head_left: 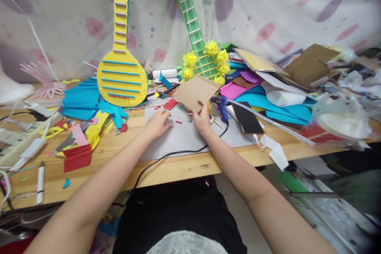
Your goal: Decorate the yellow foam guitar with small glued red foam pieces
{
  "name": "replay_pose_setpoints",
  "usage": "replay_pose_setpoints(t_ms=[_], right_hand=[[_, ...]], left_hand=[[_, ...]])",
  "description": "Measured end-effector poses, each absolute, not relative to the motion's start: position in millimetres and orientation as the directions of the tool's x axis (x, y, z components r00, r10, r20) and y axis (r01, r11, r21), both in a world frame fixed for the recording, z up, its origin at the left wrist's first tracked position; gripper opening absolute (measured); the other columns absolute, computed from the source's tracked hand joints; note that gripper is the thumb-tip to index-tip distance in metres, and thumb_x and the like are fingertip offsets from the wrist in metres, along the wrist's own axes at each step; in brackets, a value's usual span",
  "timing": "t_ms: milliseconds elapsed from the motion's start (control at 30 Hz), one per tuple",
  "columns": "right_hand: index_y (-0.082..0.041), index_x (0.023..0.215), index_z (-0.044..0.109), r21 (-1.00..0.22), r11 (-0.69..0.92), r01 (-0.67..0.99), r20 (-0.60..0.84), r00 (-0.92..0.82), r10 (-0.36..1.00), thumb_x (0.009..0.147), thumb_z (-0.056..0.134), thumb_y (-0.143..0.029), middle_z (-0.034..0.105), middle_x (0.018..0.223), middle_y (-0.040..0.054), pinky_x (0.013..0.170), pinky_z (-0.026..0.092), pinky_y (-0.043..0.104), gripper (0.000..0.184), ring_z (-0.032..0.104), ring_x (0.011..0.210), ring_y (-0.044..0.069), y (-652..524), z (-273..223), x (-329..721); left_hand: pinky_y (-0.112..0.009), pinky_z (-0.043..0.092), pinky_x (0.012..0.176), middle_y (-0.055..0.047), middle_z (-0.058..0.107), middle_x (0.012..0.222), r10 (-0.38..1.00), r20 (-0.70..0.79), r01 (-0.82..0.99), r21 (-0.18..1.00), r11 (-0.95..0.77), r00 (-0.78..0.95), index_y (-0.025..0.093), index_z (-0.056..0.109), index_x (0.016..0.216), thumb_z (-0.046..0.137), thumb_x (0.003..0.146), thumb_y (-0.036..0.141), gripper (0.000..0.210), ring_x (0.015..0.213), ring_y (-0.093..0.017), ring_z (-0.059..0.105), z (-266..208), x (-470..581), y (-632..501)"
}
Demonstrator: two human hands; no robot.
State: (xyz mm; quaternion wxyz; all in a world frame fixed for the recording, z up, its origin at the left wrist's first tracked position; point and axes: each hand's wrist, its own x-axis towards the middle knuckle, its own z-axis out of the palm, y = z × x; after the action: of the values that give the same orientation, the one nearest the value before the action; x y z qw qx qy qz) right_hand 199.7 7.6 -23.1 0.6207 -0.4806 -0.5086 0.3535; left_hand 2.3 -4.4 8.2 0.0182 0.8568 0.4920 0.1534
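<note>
Right hand (203, 119) on the cardboard (193, 92), fingers bent at its near edge; whether you're pinching it, I can't tell. Left hand (157, 123) over the mat (175, 141), fingers loosely curled, no grip to be seen. The cardboard sits at 12 o'clock, and its face is bare, so that piece looks barely begun. Glue gun (220, 107) just off your right hand at 2, phone (247, 118) at 3. Now look out to 10: the yellow guitar (122, 74) has its blue strips (121, 82) on and looks well along. Just past 12, the green guitar (195, 33) wears yellow flowers (211, 49) and seems furthest on. Way out at 3, a tub (315, 133) with a clear bag (353, 115) about it; contents, can't make them out.
</note>
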Motion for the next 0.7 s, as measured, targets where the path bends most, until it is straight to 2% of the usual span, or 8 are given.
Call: replay_pose_setpoints(t_ms=[133, 300, 433, 567, 633, 700], right_hand=[[-0.021, 0.122, 0.034, -0.939, 0.297, 0.171, 0.331, 0.234, 0.914, 0.079, 0.045, -0.024, 0.037, 0.130, 0.0148, 0.070, 0.057, 0.035, 0.045, 0.063, 0.088, 0.018, 7, -32, 204], [-0.021, 0.123, 0.036, -0.925, 0.295, 0.241, 0.355, 0.268, 0.896, 0.079, 0.044, -0.023, 0.038, 0.129, 0.0148, 0.070, 0.057, 0.035, 0.045, 0.061, 0.091, 0.019, 5, -29, 205], [-0.020, 0.123, 0.036, -0.926, 0.285, 0.247, 0.350, 0.280, 0.894, 0.078, 0.044, -0.023, 0.038, 0.128, 0.0156, 0.070, 0.058, 0.035, 0.046, 0.060, 0.095, 0.020, 4, -25, 202], [-0.023, 0.124, 0.037, -0.916, 0.281, 0.286, 0.363, 0.295, 0.884, 0.078, 0.045, -0.023, 0.040, 0.126, 0.0136, 0.075, 0.057, 0.037, 0.047, 0.055, 0.105, 0.022, 6, -29, 203], [-0.023, 0.125, 0.036, -0.918, 0.276, 0.286, 0.359, 0.295, 0.886, 0.077, 0.045, -0.023, 0.041, 0.125, 0.0128, 0.075, 0.057, 0.037, 0.048, 0.056, 0.105, 0.022, 7, -30, 204], [-0.024, 0.124, 0.036, -0.926, 0.276, 0.257, 0.345, 0.281, 0.896, 0.077, 0.045, -0.023, 0.041, 0.125, 0.0124, 0.071, 0.057, 0.036, 0.048, 0.058, 0.099, 0.021, 6, -29, 204]], left_hand=[[-0.033, 0.044, 0.082, -0.009, 0.060, 0.099, 0.829, 0.146, 0.820, 0.128, -0.557, 0.540, 0.018, 0.059, 0.094, 0.047, 0.084, 0.024, 0.017, 0.097, -0.022, 0.055, 1, 38, 0], [-0.035, 0.045, 0.072, -0.013, 0.059, 0.101, 0.918, 0.211, 0.933, 0.062, -0.355, 0.335, 0.017, 0.056, 0.099, 0.034, 0.089, 0.022, 0.025, 0.093, -0.025, 0.057, 6, 28, 24], [-0.041, 0.046, 0.073, -0.016, 0.057, 0.105, 0.936, 0.325, 0.963, 0.182, -0.199, 0.132, 0.015, 0.055, 0.103, 0.036, 0.087, 0.026, 0.027, 0.095, -0.030, 0.058, 15, 14, 59], [-0.045, 0.045, 0.082, -0.022, 0.047, 0.124, 0.861, 0.506, 0.928, 0.340, -0.154, -0.043, 0.012, 0.043, 0.123, 0.047, 0.081, 0.030, 0.046, 0.107, -0.033, 0.052, 9, 12, 75], [-0.043, 0.045, 0.087, -0.021, 0.046, 0.127, 0.858, 0.513, 0.909, 0.350, -0.228, 0.018, 0.011, 0.043, 0.124, 0.044, 0.082, 0.030, 0.046, 0.110, -0.031, 0.052, 1, 10, 70], [-0.041, 0.042, 0.093, -0.018, 0.049, 0.126, 0.865, 0.464, 0.880, 0.310, -0.360, 0.190, 0.011, 0.046, 0.123, 0.038, 0.084, 0.028, 0.043, 0.114, -0.027, 0.050, -8, 5, 59]])
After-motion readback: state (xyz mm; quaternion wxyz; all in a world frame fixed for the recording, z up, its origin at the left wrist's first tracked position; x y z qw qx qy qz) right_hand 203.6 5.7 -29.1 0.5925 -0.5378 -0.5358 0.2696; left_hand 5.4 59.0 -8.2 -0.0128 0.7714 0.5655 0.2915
